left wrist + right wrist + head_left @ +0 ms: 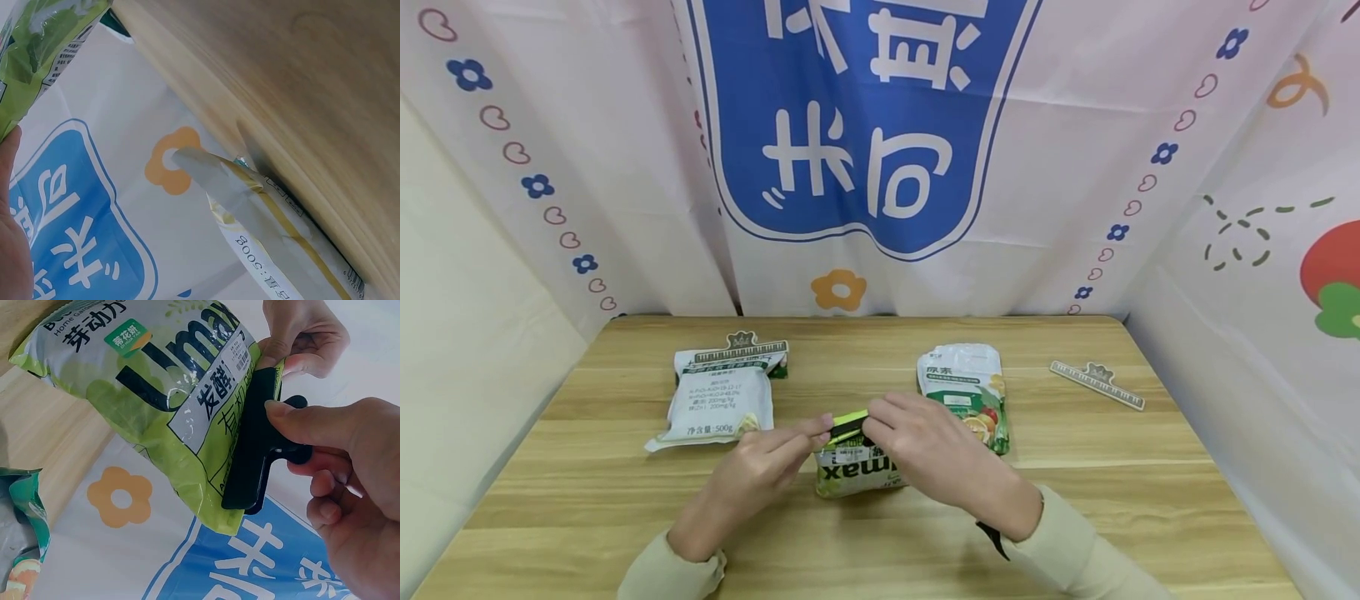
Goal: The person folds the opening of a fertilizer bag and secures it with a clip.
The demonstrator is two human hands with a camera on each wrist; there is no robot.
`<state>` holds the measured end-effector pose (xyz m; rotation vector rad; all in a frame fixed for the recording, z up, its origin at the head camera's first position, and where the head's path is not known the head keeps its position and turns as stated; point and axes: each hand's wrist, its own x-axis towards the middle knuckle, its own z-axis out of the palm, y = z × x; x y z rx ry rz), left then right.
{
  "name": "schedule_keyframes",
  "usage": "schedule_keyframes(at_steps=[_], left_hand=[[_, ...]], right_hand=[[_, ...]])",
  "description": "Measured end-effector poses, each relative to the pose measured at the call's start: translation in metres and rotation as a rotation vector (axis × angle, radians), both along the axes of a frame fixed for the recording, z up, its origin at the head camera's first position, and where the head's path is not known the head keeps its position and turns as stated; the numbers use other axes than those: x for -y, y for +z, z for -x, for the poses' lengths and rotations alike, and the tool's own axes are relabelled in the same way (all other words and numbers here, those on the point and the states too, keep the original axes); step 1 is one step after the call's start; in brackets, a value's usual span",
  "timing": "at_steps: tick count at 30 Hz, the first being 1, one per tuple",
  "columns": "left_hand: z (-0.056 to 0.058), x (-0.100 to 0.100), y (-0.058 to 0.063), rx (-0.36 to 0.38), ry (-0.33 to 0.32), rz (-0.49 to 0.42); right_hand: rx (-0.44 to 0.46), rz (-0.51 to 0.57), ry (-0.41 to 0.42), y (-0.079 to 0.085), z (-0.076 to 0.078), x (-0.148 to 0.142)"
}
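A green and silver bag [857,482] marked "Umax" stands at the middle of the table between both hands. Along its folded top edge lies a black clip [250,447], seen side-on in the right wrist view. My right hand [928,446] pinches the clip's handle between thumb and fingers. At the other end of the fold, my left hand [766,462] pinches the bag's edge beside the clip. In the left wrist view only part of the left hand [12,244] shows, below the bag's green corner [47,56].
On the left lies a white 500g bag [718,404] with a ruler-patterned clip [741,350] across its top. A white and green pouch [962,383] with fruit pictures lies behind the right hand. Farther right is a loose ruler-patterned clip [1097,383]. Printed cloth [1030,250] hangs behind the table.
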<state>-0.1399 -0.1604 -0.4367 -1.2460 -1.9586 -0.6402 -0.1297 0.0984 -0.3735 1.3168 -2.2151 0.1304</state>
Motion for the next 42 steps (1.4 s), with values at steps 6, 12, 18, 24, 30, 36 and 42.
schedule_keyframes(at_steps=[6,12,18,24,30,36,42], left_hand=[[0.002,0.0,-0.001,-0.019,-0.019,-0.03],[0.004,0.001,-0.004,0.003,-0.02,-0.033],[0.004,0.002,-0.004,0.023,-0.011,-0.026],[0.003,0.001,-0.004,0.02,-0.007,-0.035],[0.0,0.001,-0.003,0.06,0.039,-0.03],[0.0,0.0,-0.002,0.109,0.053,-0.032],[0.002,0.002,-0.002,0.236,0.049,-0.052]], right_hand=[[0.029,0.043,-0.013,-0.004,0.004,-0.002],[0.192,0.136,-0.038,-0.009,0.01,-0.012],[0.41,0.238,-0.109,-0.014,0.016,-0.03],[0.823,0.361,-0.21,-0.026,0.018,-0.041],[1.28,0.557,-0.264,-0.051,0.02,-0.04],[1.503,0.648,-0.298,-0.07,0.021,-0.031],[1.46,0.624,-0.308,-0.081,0.019,-0.027]])
